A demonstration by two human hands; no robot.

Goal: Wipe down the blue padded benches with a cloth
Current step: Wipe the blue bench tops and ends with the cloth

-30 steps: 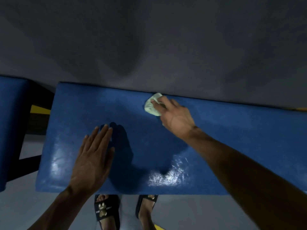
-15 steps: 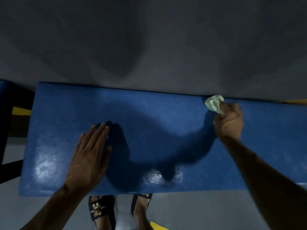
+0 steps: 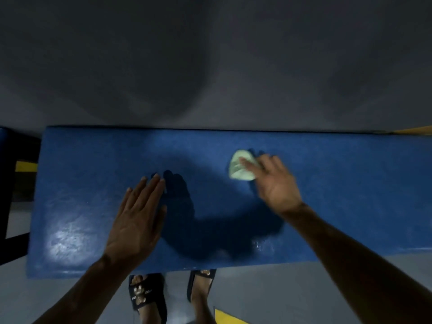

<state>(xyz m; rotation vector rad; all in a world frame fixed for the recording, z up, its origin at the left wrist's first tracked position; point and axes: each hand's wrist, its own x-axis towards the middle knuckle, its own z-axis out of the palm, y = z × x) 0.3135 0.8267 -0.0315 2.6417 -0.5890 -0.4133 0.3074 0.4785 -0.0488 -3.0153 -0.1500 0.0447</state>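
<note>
Feet: two dark sandals (image 3: pixel 146 298) on the grey floor (image 3: pixel 268 291) at 6 o'clock, just under the worktop's near edge.
Worktop: blue padded bench (image 3: pixel 93 183) across the middle, glossy near the front.
Left hand (image 3: pixel 138 218): flat on the worktop at 7 o'clock, fingers straight, grip open, holding nothing; unmoved since half a second ago.
Right hand (image 3: pixel 275 183): at 3 o'clock, motion-blurred, fingers extended, pressing the cloth down.
Cloth (image 3: pixel 240 168): pale green wad under the right fingertips; it has swept back from the far edge toward centre.
Wall (image 3: pixel 210 66): grey, behind the bench.
</note>
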